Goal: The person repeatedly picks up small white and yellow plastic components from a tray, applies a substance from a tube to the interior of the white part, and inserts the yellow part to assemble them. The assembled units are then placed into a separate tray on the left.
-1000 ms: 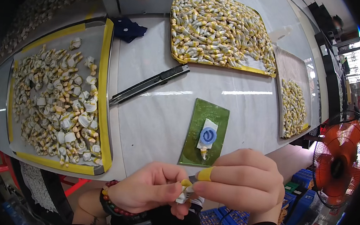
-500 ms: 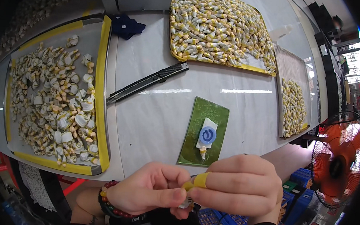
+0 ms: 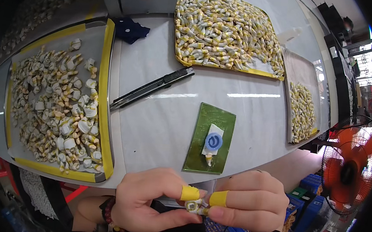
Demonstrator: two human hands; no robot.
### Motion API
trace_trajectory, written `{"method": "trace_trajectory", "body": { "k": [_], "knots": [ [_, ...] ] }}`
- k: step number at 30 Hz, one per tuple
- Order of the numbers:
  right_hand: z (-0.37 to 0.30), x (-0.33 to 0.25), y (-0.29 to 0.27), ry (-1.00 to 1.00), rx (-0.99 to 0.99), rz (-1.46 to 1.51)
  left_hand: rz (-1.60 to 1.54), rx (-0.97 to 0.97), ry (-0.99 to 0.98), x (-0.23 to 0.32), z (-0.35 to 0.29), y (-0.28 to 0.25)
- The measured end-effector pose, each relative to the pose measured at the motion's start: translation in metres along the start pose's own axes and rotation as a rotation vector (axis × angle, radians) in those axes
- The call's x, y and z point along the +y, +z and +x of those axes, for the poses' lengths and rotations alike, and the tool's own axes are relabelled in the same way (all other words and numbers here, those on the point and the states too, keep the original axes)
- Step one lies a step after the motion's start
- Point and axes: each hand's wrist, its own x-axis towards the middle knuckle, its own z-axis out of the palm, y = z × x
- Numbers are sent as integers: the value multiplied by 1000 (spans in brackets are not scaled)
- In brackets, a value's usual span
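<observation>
Left hand (image 3: 147,198) on half-hidden piece (image 3: 192,206)

We've got a shiny pale table (image 3: 149,132), an orange fan (image 3: 348,171) and bright windows (image 3: 370,70) off right.

Lower centre: left hand (image 3: 154,201), right hand (image 3: 251,205) meet on small white-and-yellow piece (image 3: 193,206). Centre: blue disc (image 3: 213,141) on white pad (image 3: 215,128), green board (image 3: 198,135) beneath. Left: yellow-edged tray (image 3: 105,82), heaped. Right edge: orange fan (image 3: 354,150).

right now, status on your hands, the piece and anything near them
Left hand and right hand both pinching small white-and-yellow piece. Green board just beyond them. Black utility knife lying farther off, to the left.
</observation>
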Motion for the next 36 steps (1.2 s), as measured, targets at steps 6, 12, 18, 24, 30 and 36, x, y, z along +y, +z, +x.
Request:
{"method": "trace_trajectory", "body": {
  "k": [6, 12, 18, 24, 30, 36],
  "knots": [
    [-5, 10, -10, -156, -80, -24, -44, 77, -64, 0, 4, 11],
    [-20, 23, -76, -86, 735, -544, -304, 73, -139, 0, -8, 8],
    [-69, 96, -156, 723, 122, -784, -397, 69, -284, 5, -13, 6],
    [-83, 120, -147, 761, 161, -792, -452, 126, -342, 1, -12, 7],
    [-86, 119, -146, 625, 163, -921, -489, 5, -340, 1, -8, -1],
    [-73, 93, -121, 607, 419, -593, -667, -63, -261, -9, -18, -11]
  ]
}}
